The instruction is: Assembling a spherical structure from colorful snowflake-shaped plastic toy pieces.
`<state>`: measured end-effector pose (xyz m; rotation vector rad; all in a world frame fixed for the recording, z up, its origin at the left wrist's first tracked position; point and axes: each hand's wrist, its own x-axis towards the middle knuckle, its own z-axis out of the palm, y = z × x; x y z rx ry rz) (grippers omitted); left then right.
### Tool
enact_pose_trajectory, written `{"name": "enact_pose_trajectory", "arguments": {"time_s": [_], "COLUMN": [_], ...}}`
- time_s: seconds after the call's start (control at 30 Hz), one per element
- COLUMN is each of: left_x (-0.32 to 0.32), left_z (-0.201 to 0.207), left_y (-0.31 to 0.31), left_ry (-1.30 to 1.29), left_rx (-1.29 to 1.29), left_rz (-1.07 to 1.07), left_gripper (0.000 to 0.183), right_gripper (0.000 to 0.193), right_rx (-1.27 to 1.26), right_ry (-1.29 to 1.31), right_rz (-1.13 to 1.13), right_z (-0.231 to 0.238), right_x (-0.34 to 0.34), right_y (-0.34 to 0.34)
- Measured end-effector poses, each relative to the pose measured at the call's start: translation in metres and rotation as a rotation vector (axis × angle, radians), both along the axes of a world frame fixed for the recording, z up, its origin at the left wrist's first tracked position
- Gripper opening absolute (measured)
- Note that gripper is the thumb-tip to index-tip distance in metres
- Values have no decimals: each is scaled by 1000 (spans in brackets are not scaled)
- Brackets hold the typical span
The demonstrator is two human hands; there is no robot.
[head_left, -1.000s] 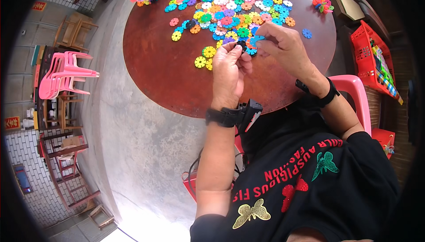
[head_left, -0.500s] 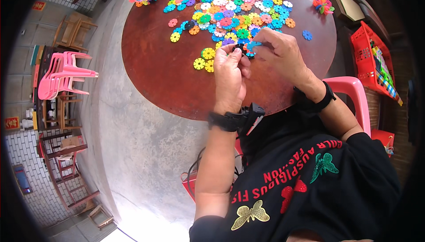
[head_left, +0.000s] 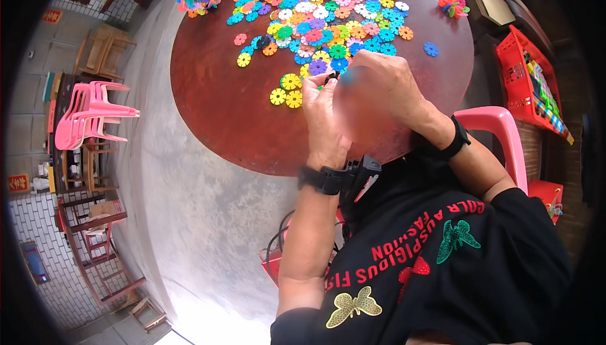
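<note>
While the left hand's (head_left: 326, 121) fingers pinch a black disc (head_left: 331, 78) above the round table (head_left: 252, 140), the right hand (head_left: 388, 86) seems, through the blur, to pinch a blue disc (head_left: 346, 77) just beside it, so holding the first still and lining both up squarely should help.

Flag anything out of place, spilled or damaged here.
One blue disc lies alone on the brown table, right of the loose spread of coloured discs. Part of the right hand is blurred. Nothing looks clearly damaged.
</note>
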<state>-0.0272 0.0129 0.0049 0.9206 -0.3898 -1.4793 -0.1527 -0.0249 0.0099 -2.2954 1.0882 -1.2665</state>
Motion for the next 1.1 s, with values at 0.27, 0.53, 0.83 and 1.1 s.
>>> {"name": "enact_pose_trajectory", "arguments": {"time_s": [0.27, 0.53, 0.83, 1.1], "left_x": [1, 22, 18, 12], "left_z": [-4, -2, -4, -13], "left_y": [-7, -2, -1, -8], "left_ry": [-62, -554, -381, -428], "left_rx": [-51, -187, -214, -246], "left_rz": [-149, -314, -282, -216], "left_gripper": [4, 25, 30, 31], "right_gripper": [9, 14, 13, 18], "right_rx": [14, 20, 100, 111], "right_ry": [-49, 32, 63, 188], "right_rz": [142, 255, 232, 240], "right_z": [10, 32, 33, 30], "right_x": [-20, -32, -24, -29], "right_y": [-19, -9, -1, -3]}}
